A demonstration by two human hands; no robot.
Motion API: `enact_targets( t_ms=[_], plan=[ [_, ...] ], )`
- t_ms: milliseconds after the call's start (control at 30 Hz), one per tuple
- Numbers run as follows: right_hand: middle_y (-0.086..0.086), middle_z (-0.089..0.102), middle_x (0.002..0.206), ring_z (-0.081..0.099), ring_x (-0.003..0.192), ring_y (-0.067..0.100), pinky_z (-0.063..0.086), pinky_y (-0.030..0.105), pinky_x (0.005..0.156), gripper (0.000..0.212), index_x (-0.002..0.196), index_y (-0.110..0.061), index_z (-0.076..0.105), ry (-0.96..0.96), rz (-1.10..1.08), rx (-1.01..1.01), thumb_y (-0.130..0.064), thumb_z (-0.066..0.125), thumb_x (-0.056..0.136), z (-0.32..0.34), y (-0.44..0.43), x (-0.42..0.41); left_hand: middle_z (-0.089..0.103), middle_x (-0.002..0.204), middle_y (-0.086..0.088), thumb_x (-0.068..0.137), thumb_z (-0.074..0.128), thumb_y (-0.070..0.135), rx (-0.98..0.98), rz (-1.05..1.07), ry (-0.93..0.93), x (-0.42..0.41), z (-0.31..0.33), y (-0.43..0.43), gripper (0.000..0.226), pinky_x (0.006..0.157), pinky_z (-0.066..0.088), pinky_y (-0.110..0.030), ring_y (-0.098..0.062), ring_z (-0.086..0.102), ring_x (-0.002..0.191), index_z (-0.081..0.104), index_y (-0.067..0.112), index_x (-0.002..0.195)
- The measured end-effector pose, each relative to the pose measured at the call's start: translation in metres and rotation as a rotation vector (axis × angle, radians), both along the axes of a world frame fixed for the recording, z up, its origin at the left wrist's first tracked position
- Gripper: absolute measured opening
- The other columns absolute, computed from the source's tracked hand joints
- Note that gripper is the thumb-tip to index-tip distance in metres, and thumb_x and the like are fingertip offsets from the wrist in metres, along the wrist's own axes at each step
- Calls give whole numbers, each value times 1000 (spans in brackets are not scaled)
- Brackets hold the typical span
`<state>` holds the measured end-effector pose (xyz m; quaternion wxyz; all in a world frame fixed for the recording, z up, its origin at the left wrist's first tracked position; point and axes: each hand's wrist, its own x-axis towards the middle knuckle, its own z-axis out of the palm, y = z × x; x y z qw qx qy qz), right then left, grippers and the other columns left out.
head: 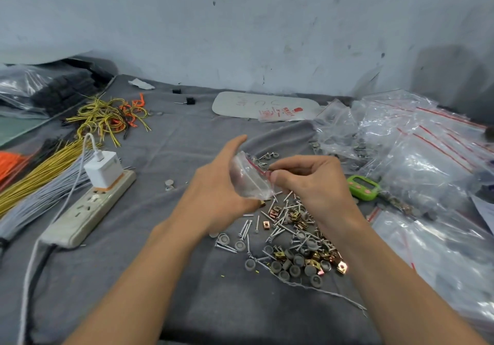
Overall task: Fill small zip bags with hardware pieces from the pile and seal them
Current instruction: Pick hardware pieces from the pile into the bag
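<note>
A small clear zip bag [247,177] with a red seal line is held above the grey cloth, between both hands. My left hand [216,192] cups it from the left and below, fingers wrapped under it. My right hand [312,184] pinches the bag's red top edge with thumb and fingertips. Just below and right of the hands lies the hardware pile [294,240]: screws, grey round caps and brass-coloured clips. Whether the bag holds any pieces cannot be made out.
A power strip [88,211] with a white charger [103,168] lies at left, beside bundles of yellow, grey and orange wires [40,181]. A heap of clear zip bags [417,152] fills the right side. A green timer [364,186] sits near my right hand.
</note>
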<state>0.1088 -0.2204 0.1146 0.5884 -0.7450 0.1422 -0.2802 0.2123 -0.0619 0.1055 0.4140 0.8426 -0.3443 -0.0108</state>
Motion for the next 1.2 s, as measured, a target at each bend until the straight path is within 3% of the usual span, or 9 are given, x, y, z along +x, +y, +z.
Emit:
enact_targets(
  t_ms=[167,267,400,500,633,800,933,1067,1200],
  plan=[
    [-10,80,89,75,81,2,61,28,81,20,102,-21,84,115,73,-227,-7,77,88,-5,7,7,64,90,18,51,81,44,94,-102,-36,-3,-6,-7,117,63,43,-21,-3,60,77,15,68,144],
    [-13,80,92,70,72,-8,55,11,69,28,108,-23,81,70,99,-253,-3,69,93,-3,9,9,65,101,18,50,82,43,15,-110,31,-3,-6,-7,114,67,44,-18,-1,62,80,21,66,144],
    [-11,79,83,65,57,-6,52,17,61,27,89,-29,80,-11,-171,-69,-5,70,91,2,-10,1,72,114,7,53,91,20,-282,-123,268,6,1,7,114,73,56,-16,-5,73,93,35,52,147],
    [-18,77,79,68,63,-7,54,19,69,26,85,-34,80,272,-145,-319,-11,71,91,-6,-13,-2,76,114,-4,61,88,-5,-551,-156,498,18,6,23,111,75,53,-11,-16,73,104,36,31,152],
    [-13,76,89,70,81,7,59,28,86,11,95,-32,82,694,45,-686,-26,77,86,-20,8,8,75,108,-3,66,74,0,-854,-120,601,27,13,32,89,78,53,-15,-11,72,95,42,19,146],
    [2,75,101,69,100,26,56,39,93,15,98,-24,77,828,43,-930,-19,70,86,-27,20,15,69,104,2,79,68,-7,-1061,99,563,41,15,45,74,76,55,-19,-7,71,87,47,7,148],
    [3,73,98,68,98,29,52,36,92,13,98,-21,72,820,36,-969,-15,66,87,-30,21,15,75,104,13,73,77,-6,-840,219,299,36,15,48,83,83,57,-21,-6,72,96,49,29,144],
    [3,75,92,70,92,26,56,33,81,9,91,-24,76,807,48,-902,-21,74,83,-25,17,14,63,111,20,54,93,30,-303,260,99,24,4,39,99,87,59,-40,-13,71,92,44,58,136],
    [-11,77,74,72,73,6,57,24,75,13,81,-31,82,529,-7,-505,-18,83,78,-18,5,14,68,99,12,63,83,38,133,163,-63,12,-10,18,97,84,56,-36,-25,66,100,29,60,141]
  ],
)
